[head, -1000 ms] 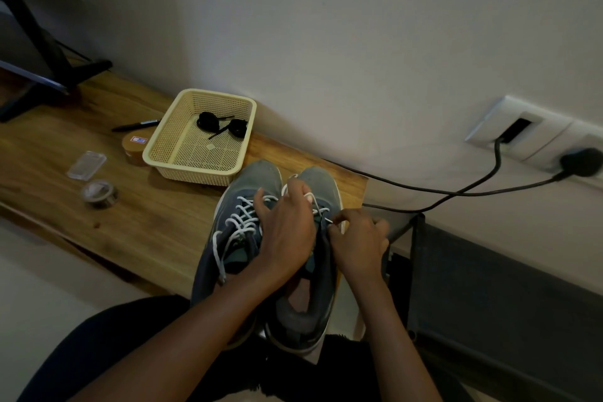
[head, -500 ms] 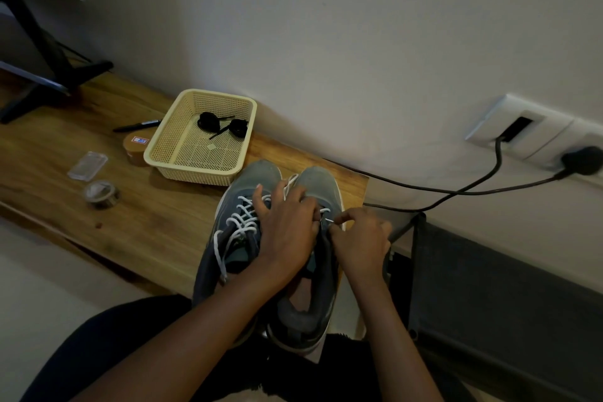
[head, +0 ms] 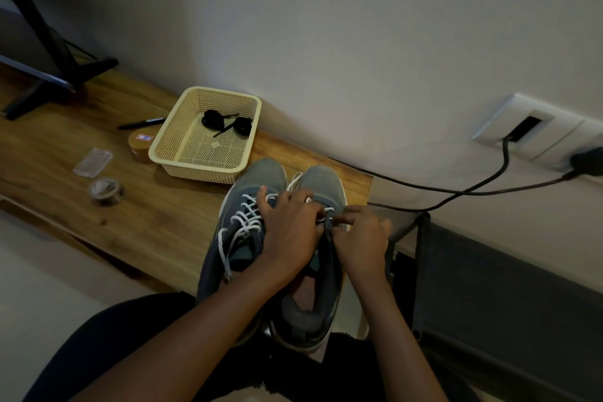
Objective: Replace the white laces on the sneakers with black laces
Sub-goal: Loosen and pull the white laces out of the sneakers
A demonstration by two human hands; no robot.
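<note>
Grey-blue sneakers with pale soles stand side by side, toes to the wall, on the near end of a wooden bench (head: 146, 222), heels overhanging the person's lap. The grip is at the upper eyelets of the right sneaker (head: 323, 178). There the right hand (head: 362, 238) pinches a short stretch of white lace (head: 321, 220) between thumb and forefinger, its other fingers curled under. The left hand (head: 290, 232) comes from the other side and lies across the same shoe's lacing, fingers curled over the tongue and gripping it, fingertips meeting the lace right beside the pinch.

Just left of the grip, the left sneaker (head: 248, 179) is fully threaded with its own white cord (head: 243, 222), one loose end trailing down its side. Beyond the grip, past the toes and to the left, a cream perforated plastic basket (head: 202, 170) holds two coiled black laces (head: 225, 122). Further left lie a black pen (head: 142, 123), a round brown tin (head: 138, 147) touching the basket wall, a clear plastic case (head: 93, 162) and a roll of grey tape (head: 106, 191), with a black stand (head: 49, 52) well beyond. To the right of the grip, black cables (head: 456, 192) run up to a white wall socket (head: 528, 127).
</note>
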